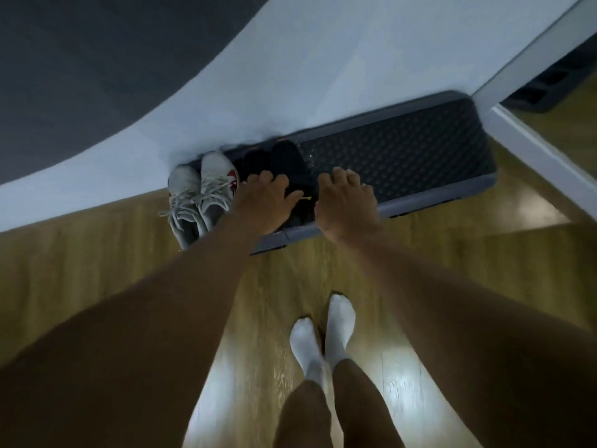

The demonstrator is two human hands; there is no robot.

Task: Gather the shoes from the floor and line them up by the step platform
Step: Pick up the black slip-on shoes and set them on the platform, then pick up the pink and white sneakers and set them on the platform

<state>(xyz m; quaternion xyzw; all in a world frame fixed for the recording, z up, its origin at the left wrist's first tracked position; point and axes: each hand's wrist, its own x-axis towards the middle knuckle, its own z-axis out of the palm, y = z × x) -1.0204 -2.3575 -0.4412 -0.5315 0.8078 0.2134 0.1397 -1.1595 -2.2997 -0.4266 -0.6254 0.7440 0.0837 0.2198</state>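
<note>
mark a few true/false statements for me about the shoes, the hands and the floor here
1. The white sneakers sit to the left of the black shoes. True.
2. The person wears black socks. False: the socks are white.
3. The black shoes lie on the studded top of the step platform. True.
4. The floor is carpeted. False: the floor is glossy wood-look planks.
5. Only one hand reaches for the shoes. False: the left hand and the right hand are both down at the black shoes.
</note>
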